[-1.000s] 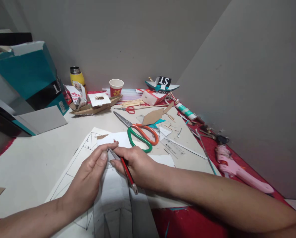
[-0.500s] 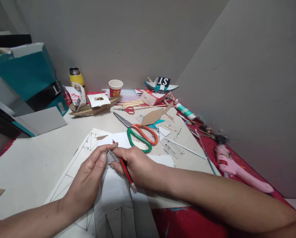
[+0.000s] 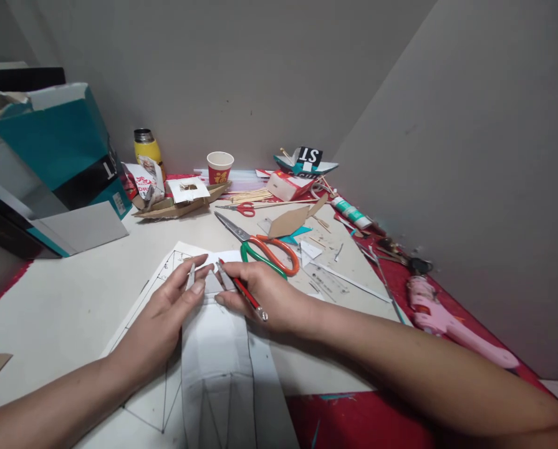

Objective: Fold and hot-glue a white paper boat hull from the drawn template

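Observation:
A folded white paper piece with dark drawn lines lies in front of me, its far end cut into pointed flaps. My left hand is closed on the left side of that end, thumb and fingers pinching a narrow flap. At the right side, my right hand pinches the paper between thumb and fingers. A red pencil rests in the same hand, its blunt end toward me. Underneath is a white sheet with ruled lines, partly covered by my left arm.
Large scissors with green and orange handles lie just beyond my right hand, small red scissors behind them. A pink glue gun is at the right. A teal box, cardboard boat and paper cup stand farther back.
My hands have moved apart at the paper's far end, and the flaps there now show spread. The pencil has shifted slightly right and up with my right hand.

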A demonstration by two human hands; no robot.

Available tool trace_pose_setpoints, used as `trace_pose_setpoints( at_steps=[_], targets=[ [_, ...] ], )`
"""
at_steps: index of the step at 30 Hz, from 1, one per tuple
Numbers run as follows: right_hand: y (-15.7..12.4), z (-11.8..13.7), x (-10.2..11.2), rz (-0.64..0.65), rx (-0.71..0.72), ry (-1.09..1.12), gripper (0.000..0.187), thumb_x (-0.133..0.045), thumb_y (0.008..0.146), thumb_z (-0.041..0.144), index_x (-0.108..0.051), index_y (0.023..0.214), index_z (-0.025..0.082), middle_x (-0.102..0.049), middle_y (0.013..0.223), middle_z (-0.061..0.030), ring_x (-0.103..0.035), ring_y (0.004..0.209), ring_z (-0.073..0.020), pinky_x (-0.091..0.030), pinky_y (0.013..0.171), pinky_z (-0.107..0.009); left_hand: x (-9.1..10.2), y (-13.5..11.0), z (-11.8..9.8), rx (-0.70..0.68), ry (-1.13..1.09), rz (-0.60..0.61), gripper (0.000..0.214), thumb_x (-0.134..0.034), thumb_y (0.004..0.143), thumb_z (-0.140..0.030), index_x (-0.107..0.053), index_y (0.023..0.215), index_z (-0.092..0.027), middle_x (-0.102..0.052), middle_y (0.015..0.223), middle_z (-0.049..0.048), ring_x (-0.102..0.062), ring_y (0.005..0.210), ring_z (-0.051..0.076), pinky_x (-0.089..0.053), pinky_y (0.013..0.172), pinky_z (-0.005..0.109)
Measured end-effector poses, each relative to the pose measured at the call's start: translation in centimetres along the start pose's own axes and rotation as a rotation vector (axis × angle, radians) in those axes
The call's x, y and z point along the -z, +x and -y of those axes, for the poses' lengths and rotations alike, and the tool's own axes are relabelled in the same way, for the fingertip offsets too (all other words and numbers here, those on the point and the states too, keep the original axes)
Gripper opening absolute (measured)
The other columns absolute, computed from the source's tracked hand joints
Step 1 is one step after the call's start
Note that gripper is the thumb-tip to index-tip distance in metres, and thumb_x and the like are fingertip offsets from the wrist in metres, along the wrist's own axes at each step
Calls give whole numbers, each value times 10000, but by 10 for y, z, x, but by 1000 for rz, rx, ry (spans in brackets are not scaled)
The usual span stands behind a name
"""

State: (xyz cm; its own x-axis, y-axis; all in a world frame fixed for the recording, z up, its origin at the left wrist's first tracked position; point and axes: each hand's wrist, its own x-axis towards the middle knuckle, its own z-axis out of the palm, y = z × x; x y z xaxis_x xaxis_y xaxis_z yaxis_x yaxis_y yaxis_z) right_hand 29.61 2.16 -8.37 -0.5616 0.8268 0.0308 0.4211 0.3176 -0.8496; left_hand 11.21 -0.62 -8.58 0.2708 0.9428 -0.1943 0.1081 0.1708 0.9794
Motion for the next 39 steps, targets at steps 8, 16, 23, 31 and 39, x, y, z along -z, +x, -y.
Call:
trace_pose_setpoints(
  at_steps=[8, 16, 23, 31, 39],
  targets=[
    [2, -5, 2, -11, 22, -4, 135, -560, 787, 78, -625, 894, 130, -630, 823, -24, -544, 739, -159, -420, 706, -261, 18, 10, -3, 169, 6, 248, 426, -604, 780, -146, -655, 1199, -202, -750, 999, 76, -691, 777, 209, -527, 725, 326],
    [-1, -9, -1, 3, 76, -208, 50, -572, 808, 126, -612, 811, 156, -485, 646, 39, -428, 600, -109, -325, 563, -207, 15, 7, 6, 146, 39, 200, 288, -592, 829, -265, -701, 1073, -158, -749, 859, 61, -675, 708, 205, -515, 639, 307],
    [-3, -11, -7, -5, 122, -266, 110, -559, 811, 130, -524, 718, 176, -481, 655, 24, -420, 608, -118, -310, 561, -220, 10, 5, 4, 113, 93, 156, 257, -549, 808, -180, -728, 992, -194, -752, 821, 33, -651, 669, 185, -497, 589, 279],
    [-7, -10, -16, -25, 113, -359, 128, -522, 861, 176, -512, 733, 174, -509, 670, -3, -450, 611, -135, -332, 577, -245, 4, 2, 11, 32, 295, 41, 261, -536, 817, -206, -742, 977, -223, -760, 848, 14, -658, 693, 217, -506, 592, 301],
    [-6, 0, -7, -13, 21, -290, 52, -591, 800, 139, -582, 849, 153, -604, 733, -29, -518, 657, -156, -377, 606, -250, 2, -1, 6, -14, 309, 12, 259, -556, 821, -213, -729, 1013, -208, -753, 880, 25, -659, 753, 222, -508, 642, 307]
  ],
)
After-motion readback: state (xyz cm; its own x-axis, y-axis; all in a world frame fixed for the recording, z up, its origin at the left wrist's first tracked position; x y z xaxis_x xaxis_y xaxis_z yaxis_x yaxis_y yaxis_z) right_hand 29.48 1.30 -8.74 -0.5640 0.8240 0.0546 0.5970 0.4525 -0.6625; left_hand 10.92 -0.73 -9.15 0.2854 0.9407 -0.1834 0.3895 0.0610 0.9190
